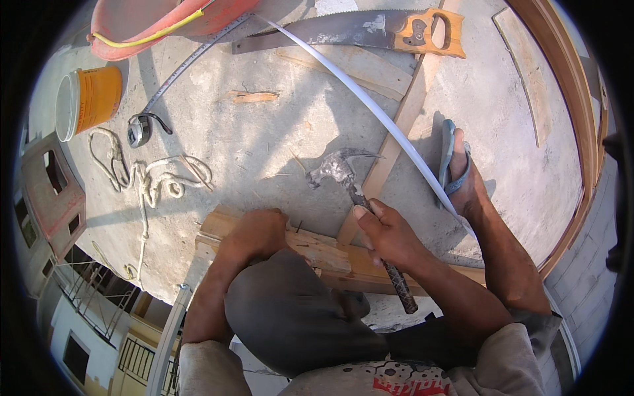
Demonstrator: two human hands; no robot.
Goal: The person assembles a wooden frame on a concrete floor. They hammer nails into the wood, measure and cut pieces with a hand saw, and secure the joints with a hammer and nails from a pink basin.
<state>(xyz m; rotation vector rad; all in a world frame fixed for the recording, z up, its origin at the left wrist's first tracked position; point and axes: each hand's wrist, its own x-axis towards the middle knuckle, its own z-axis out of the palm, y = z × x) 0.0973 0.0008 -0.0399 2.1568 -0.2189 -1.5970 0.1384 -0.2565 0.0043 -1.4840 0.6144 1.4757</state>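
My right hand (391, 236) is wrapped round the handle of a claw hammer (340, 166). The hammer's metal head is raised beyond the hand, and the dark grip sticks out below it. On the left, my left hand (263, 228) rests closed against a wooden board (317, 252) in front of my knee. Its fingers are curled, and whatever they may hold is hidden. Just right of that hand, a dark nail (298, 226) stands up from the wood. A longer wooden strip (370, 178) runs away from the board across the concrete.
A handsaw (370, 30) lies at the far side near a white curved strip (370, 99). Farther left are a tape measure (139, 130) with its blade out, tangled rope (148, 178), a yellow bucket (99, 99) and a red basin (139, 30). The concrete drops off at lower left.
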